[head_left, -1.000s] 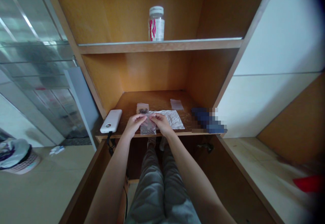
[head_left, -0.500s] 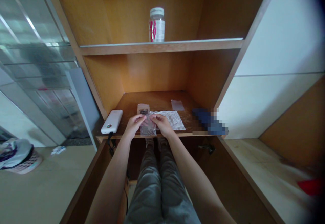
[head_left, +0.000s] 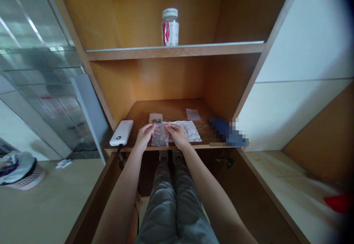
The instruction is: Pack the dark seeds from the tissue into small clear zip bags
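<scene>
Between my two hands hangs a small clear zip bag at the shelf's front edge, with small dark bits inside that I cannot make out. My left hand pinches its upper left corner. At the upper right corner, the fingers of my right hand are closed on it too. Just behind lies another zip bag holding small dark pieces, partly covered by the held one. A crumpled white sheet lies under and beside my right hand. Farther back on the right rests a flat clear zip bag.
A white power bank with a black cable sits at the shelf's left edge. Dark blue cloth-like material, partly pixelated, lies at the right. A white-capped bottle stands on the upper shelf. Open cabinet doors flank my legs.
The held zip bag has shifted slightly left and up, and its face shows flatter. My hands have moved a little apart at its top edge.
</scene>
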The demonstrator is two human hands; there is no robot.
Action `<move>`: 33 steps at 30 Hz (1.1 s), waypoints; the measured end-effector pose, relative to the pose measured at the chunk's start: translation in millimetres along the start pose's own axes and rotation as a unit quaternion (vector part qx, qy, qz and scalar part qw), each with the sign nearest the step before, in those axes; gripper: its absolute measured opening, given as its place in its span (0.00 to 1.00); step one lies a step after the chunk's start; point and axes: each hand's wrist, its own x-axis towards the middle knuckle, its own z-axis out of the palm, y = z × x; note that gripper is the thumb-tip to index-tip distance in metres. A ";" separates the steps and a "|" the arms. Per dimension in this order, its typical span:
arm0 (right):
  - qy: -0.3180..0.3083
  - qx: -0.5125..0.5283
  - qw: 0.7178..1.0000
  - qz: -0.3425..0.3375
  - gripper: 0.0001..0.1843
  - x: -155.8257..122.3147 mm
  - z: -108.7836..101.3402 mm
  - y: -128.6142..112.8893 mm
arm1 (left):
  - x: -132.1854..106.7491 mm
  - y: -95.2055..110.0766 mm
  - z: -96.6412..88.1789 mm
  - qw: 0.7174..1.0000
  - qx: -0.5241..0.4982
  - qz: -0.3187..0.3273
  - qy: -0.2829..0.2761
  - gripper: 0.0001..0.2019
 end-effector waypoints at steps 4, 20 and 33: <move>-0.011 -0.004 1.000 -0.010 0.18 -0.8 0.0 0.0 | 1.9 -2.7 -0.7 1.000 0.005 0.007 0.011 0.16; 0.014 0.025 1.000 0.011 0.16 -1.1 -0.3 -1.1 | 2.2 -5.6 -3.2 0.999 0.011 0.011 0.034 0.15; 0.012 0.033 0.999 0.003 0.16 -5.8 1.8 -6.8 | 1.8 -2.0 -1.5 0.998 -0.043 -0.013 0.033 0.13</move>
